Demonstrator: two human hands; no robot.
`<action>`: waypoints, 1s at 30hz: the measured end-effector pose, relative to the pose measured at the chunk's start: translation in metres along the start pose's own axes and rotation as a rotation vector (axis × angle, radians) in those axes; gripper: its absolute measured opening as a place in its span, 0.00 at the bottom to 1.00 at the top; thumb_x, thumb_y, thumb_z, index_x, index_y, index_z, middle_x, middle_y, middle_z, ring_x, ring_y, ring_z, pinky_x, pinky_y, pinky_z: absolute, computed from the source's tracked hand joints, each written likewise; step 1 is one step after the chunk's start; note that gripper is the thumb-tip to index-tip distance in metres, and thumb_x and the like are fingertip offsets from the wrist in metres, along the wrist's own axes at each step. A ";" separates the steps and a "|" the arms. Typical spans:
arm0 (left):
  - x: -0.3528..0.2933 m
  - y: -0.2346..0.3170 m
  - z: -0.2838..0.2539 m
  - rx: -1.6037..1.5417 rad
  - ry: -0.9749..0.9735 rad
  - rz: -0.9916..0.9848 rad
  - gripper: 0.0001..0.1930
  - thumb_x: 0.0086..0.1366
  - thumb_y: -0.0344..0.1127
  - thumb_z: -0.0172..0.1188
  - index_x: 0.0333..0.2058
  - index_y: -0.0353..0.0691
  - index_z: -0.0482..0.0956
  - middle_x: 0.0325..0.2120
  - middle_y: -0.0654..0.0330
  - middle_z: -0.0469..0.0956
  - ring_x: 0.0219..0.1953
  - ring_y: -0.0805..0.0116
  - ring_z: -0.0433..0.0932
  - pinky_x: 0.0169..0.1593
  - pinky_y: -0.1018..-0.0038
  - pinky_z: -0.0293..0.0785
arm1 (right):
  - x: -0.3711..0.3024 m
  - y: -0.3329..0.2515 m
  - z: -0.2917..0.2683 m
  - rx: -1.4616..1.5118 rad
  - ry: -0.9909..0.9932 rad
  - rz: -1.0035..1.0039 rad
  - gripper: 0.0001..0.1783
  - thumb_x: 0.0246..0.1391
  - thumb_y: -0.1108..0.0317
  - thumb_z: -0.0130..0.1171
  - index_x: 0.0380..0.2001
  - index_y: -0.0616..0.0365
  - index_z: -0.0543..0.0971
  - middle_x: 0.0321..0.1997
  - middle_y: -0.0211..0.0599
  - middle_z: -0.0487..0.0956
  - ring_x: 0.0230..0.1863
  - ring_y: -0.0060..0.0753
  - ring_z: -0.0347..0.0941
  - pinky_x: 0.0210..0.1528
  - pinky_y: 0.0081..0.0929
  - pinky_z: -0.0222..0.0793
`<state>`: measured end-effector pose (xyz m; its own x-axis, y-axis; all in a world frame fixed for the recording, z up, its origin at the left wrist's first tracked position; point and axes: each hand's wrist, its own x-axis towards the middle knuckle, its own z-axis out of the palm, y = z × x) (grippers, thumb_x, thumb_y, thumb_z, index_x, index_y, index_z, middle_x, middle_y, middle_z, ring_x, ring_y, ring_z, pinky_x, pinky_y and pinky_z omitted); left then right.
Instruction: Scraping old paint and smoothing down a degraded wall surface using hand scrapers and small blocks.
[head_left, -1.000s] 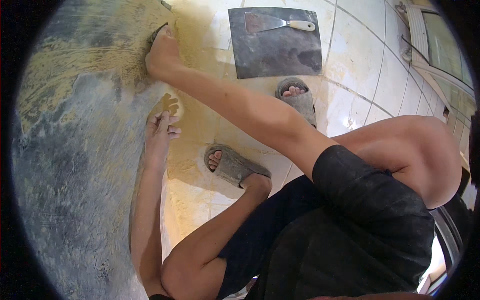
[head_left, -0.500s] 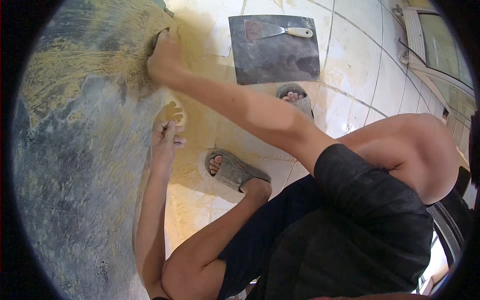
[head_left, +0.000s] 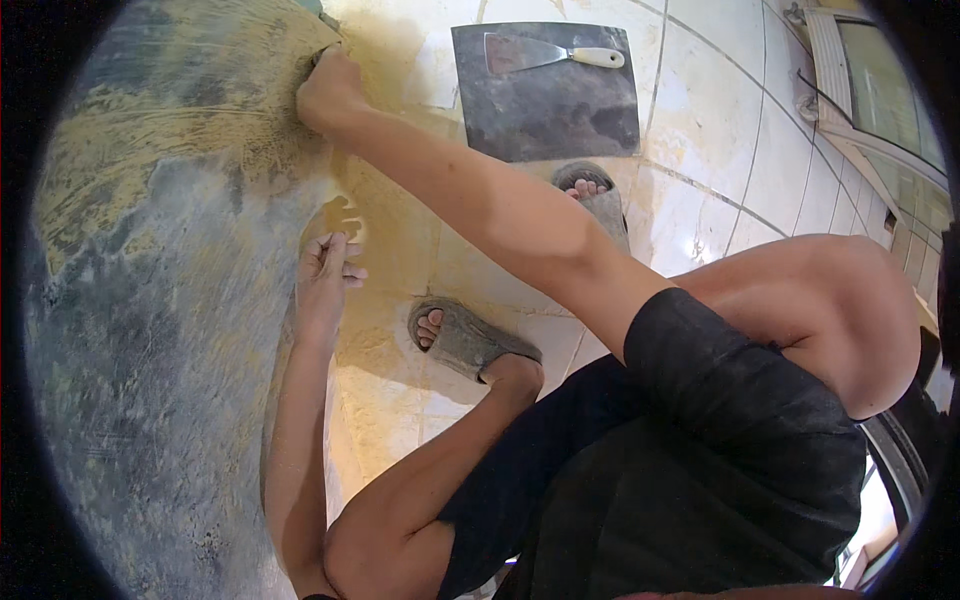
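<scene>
In the head view, your right hand (head_left: 330, 92) is at the wall (head_left: 150, 380), closed around a dark block (head_left: 321, 56). Only a bit of the block shows, close to the wall, so I can't tell how well you grip it. If your hold is loose or the block tips, it might slip, and your knuckles could scrape on the wall.

Your left hand (head_left: 326, 262) is just beside the wall, half open with its fingers bent, and I see nothing in it. If you lean too far, it may not be ready to catch you.

Yellow dust (head_left: 385, 235) covers the floor (head_left: 710, 115) next to the wall. It could make your left sandal (head_left: 465, 338) slide, as that one is nearer the wall. Your right sandal (head_left: 603, 212), farther from the wall, is just beside a dark sheet (head_left: 550, 115). A kick there could knock the scraper (head_left: 530, 53) lying on it, well away from the wall.
</scene>
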<state>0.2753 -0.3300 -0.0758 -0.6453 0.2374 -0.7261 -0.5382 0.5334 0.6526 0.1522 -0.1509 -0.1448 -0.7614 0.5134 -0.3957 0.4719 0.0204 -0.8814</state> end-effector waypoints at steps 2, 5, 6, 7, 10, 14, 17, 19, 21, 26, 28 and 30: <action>0.001 0.001 0.000 0.001 -0.010 -0.003 0.17 0.77 0.46 0.54 0.49 0.36 0.75 0.40 0.57 0.81 0.31 0.74 0.78 0.38 0.76 0.77 | 0.004 0.002 -0.001 -0.009 0.085 -0.036 0.27 0.53 0.81 0.53 0.57 0.80 0.66 0.60 0.70 0.70 0.64 0.65 0.69 0.65 0.46 0.68; 0.000 0.001 -0.003 -0.027 -0.014 -0.002 0.17 0.77 0.46 0.54 0.49 0.36 0.75 0.40 0.57 0.81 0.31 0.74 0.78 0.37 0.76 0.77 | 0.006 0.001 -0.004 -0.081 0.257 -0.188 0.23 0.52 0.81 0.54 0.52 0.79 0.71 0.53 0.71 0.78 0.57 0.69 0.75 0.59 0.50 0.74; 0.000 0.001 -0.003 -0.026 -0.009 0.011 0.17 0.77 0.46 0.54 0.49 0.36 0.75 0.40 0.57 0.81 0.30 0.74 0.78 0.37 0.76 0.77 | 0.006 0.001 -0.005 -0.021 0.157 -0.120 0.24 0.52 0.81 0.53 0.53 0.78 0.71 0.53 0.71 0.78 0.58 0.69 0.75 0.60 0.50 0.73; -0.001 0.000 -0.004 -0.003 0.001 0.021 0.17 0.77 0.46 0.54 0.49 0.36 0.75 0.40 0.57 0.81 0.30 0.74 0.78 0.37 0.76 0.77 | 0.002 -0.001 -0.005 0.056 0.134 -0.075 0.25 0.52 0.81 0.53 0.55 0.78 0.70 0.54 0.72 0.77 0.59 0.68 0.74 0.61 0.50 0.72; 0.000 0.001 -0.003 -0.004 0.005 0.009 0.17 0.77 0.46 0.55 0.49 0.36 0.76 0.40 0.57 0.81 0.30 0.74 0.78 0.36 0.76 0.77 | -0.002 -0.006 -0.004 -0.016 0.168 -0.039 0.25 0.52 0.81 0.53 0.55 0.77 0.71 0.54 0.72 0.78 0.59 0.68 0.75 0.61 0.50 0.72; 0.000 0.003 -0.002 0.005 0.007 0.003 0.18 0.77 0.47 0.55 0.49 0.36 0.76 0.39 0.56 0.81 0.30 0.74 0.78 0.36 0.76 0.77 | -0.019 -0.012 -0.009 -0.130 0.274 -0.251 0.26 0.51 0.81 0.52 0.56 0.76 0.70 0.54 0.72 0.77 0.60 0.67 0.74 0.63 0.50 0.71; 0.000 0.002 -0.001 0.010 0.009 0.008 0.19 0.77 0.47 0.55 0.50 0.35 0.76 0.39 0.55 0.81 0.30 0.74 0.78 0.36 0.76 0.77 | -0.016 -0.016 -0.022 0.009 0.033 -0.048 0.28 0.50 0.82 0.51 0.57 0.78 0.68 0.57 0.75 0.74 0.61 0.69 0.72 0.65 0.51 0.69; 0.003 0.002 -0.001 0.027 0.003 0.048 0.19 0.77 0.48 0.55 0.51 0.35 0.76 0.39 0.55 0.81 0.30 0.74 0.78 0.36 0.76 0.77 | -0.016 -0.019 -0.025 0.089 -0.058 0.091 0.30 0.49 0.82 0.50 0.59 0.79 0.65 0.57 0.76 0.73 0.62 0.71 0.71 0.67 0.51 0.67; 0.006 0.002 -0.001 0.014 -0.006 0.013 0.20 0.77 0.48 0.55 0.51 0.35 0.76 0.40 0.55 0.81 0.30 0.74 0.79 0.36 0.76 0.77 | -0.023 -0.014 -0.019 -0.114 0.098 -0.169 0.29 0.49 0.83 0.50 0.58 0.79 0.65 0.57 0.77 0.73 0.62 0.72 0.71 0.66 0.51 0.67; 0.006 0.000 0.000 0.013 -0.007 0.013 0.19 0.77 0.48 0.55 0.50 0.35 0.76 0.40 0.55 0.82 0.29 0.74 0.79 0.36 0.76 0.77 | -0.014 -0.012 -0.018 0.007 -0.009 -0.074 0.33 0.48 0.83 0.50 0.61 0.82 0.62 0.57 0.78 0.72 0.63 0.73 0.69 0.67 0.49 0.66; 0.005 0.000 0.000 0.026 -0.017 0.043 0.19 0.76 0.48 0.55 0.50 0.35 0.76 0.40 0.56 0.82 0.29 0.75 0.79 0.36 0.77 0.77 | -0.016 -0.015 -0.021 0.061 0.047 -0.033 0.33 0.48 0.84 0.50 0.61 0.82 0.63 0.56 0.77 0.73 0.60 0.74 0.71 0.65 0.49 0.68; 0.004 0.001 0.000 0.028 -0.025 0.017 0.19 0.77 0.47 0.55 0.50 0.35 0.76 0.39 0.56 0.82 0.29 0.75 0.78 0.36 0.77 0.76 | -0.028 -0.016 -0.024 -0.053 0.131 -0.197 0.32 0.48 0.84 0.51 0.60 0.80 0.66 0.52 0.76 0.75 0.56 0.76 0.73 0.62 0.50 0.71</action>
<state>0.2725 -0.3284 -0.0780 -0.6399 0.2667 -0.7207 -0.5118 0.5516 0.6586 0.1767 -0.1453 -0.1130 -0.7786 0.6017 -0.1781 0.3457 0.1743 -0.9220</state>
